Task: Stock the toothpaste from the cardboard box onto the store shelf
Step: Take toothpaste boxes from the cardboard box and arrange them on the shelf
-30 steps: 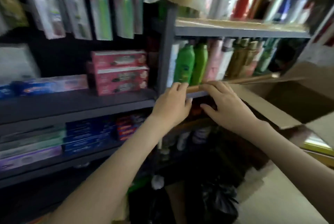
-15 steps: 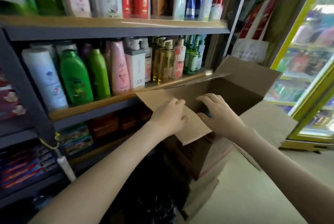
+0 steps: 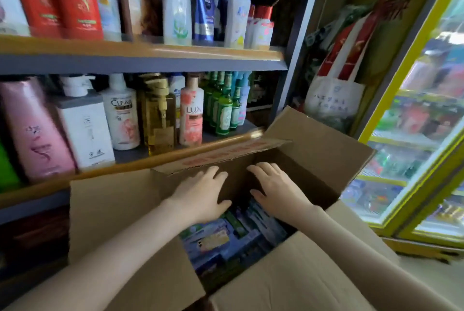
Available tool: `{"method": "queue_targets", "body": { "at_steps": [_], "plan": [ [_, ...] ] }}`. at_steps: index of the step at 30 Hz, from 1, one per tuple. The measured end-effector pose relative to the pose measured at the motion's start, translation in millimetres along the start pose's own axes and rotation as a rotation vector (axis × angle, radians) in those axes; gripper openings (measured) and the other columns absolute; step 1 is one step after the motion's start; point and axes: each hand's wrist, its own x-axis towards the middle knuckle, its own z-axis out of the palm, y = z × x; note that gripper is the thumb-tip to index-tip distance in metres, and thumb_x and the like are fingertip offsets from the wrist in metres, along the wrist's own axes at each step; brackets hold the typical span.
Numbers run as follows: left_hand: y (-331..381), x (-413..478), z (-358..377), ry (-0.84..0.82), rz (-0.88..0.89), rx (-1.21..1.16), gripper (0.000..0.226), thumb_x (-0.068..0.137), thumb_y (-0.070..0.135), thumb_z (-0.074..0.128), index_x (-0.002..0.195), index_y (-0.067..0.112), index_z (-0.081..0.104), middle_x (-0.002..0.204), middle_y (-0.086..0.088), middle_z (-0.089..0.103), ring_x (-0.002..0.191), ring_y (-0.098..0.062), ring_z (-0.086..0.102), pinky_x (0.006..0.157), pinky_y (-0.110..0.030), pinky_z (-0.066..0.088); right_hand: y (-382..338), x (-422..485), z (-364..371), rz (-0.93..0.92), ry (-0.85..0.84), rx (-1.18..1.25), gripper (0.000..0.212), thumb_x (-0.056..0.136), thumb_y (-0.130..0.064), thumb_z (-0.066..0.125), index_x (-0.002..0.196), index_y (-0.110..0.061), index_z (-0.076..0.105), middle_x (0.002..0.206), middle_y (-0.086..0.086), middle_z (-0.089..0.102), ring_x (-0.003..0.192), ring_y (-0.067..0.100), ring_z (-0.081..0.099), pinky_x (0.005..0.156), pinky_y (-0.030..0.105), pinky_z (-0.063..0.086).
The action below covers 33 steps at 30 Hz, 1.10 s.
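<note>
An open cardboard box fills the lower middle of the head view, flaps spread outward. Inside lie several blue and green toothpaste cartons, packed flat. My left hand hovers over the box opening, fingers spread, palm down, holding nothing. My right hand is beside it, also spread and empty, just above the cartons. The store shelf stands directly behind the box; the toothpaste section seen earlier is out of view to the left.
Shampoo and body-wash bottles crowd the shelf behind the box, with more bottles one level up. A glass-door cooler with a yellow frame stands at right. A white and red bag hangs between shelf and cooler.
The view has swung right from the toothpaste shelf to the box. Both hands left the shelf edge and now reach over the open box; the toothpaste cartons inside have come into sight.
</note>
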Motion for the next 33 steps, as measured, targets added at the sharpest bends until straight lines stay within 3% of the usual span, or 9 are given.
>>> {"method": "queue_targets", "body": {
  "at_steps": [7,15,21,25,29,33],
  "plan": [
    [35,45,24,-0.006,-0.261,-0.001,0.077,0.093,0.055,0.048,0.154,0.025,0.012,0.160,-0.003,0.008,0.140,-0.030,0.027,0.108,-0.045,0.035,73,55,35,-0.339,-0.035,-0.069,0.062,0.094,-0.027,0.053,0.148,-0.010,0.027,0.142,0.008,0.038,0.130,0.027,0.034,0.108,0.036,0.032],
    [48,56,67,-0.089,-0.507,-0.064,0.081,0.092,0.054,0.051,0.154,0.023,0.010,0.162,-0.006,0.001,0.145,-0.032,0.017,0.116,-0.045,0.024,81,89,80,-0.662,-0.167,-0.126,0.064,0.093,-0.024,0.052,0.148,-0.010,0.024,0.143,0.011,0.037,0.131,0.028,0.033,0.107,0.036,0.032],
    [23,61,84,-0.014,-0.563,-0.023,0.089,0.091,0.051,0.054,0.154,0.030,-0.004,0.160,-0.007,-0.015,0.147,-0.033,0.000,0.120,-0.050,0.003,69,115,105,-0.693,-0.217,-0.049,0.069,0.092,-0.023,0.052,0.150,-0.011,0.016,0.148,0.010,0.030,0.133,0.028,0.029,0.106,0.036,0.028],
    [-20,62,78,0.041,-0.562,0.142,0.092,0.091,0.049,0.055,0.152,0.032,-0.011,0.159,-0.002,-0.023,0.147,-0.032,-0.015,0.118,-0.056,-0.001,57,135,121,-0.654,-0.262,0.022,0.074,0.093,-0.024,0.055,0.151,-0.013,0.011,0.148,0.009,0.027,0.133,0.028,0.027,0.106,0.036,0.028],
    [-54,61,77,-0.042,-0.539,0.375,0.099,0.085,0.052,0.060,0.153,0.031,-0.009,0.155,-0.004,-0.033,0.144,-0.034,-0.023,0.114,-0.061,-0.002,44,149,145,-0.650,-0.327,0.040,0.080,0.093,-0.033,0.056,0.152,-0.011,0.006,0.148,0.009,0.027,0.133,0.027,0.028,0.106,0.035,0.028],
    [-74,64,75,-0.169,-0.507,0.546,0.112,0.076,0.066,0.063,0.153,0.031,-0.011,0.152,-0.009,-0.039,0.141,-0.037,-0.029,0.110,-0.065,-0.007,29,151,179,-0.677,-0.472,0.046,0.082,0.089,-0.042,0.061,0.149,-0.008,0.016,0.143,0.011,0.034,0.130,0.027,0.033,0.104,0.036,0.032]
  ]
}}
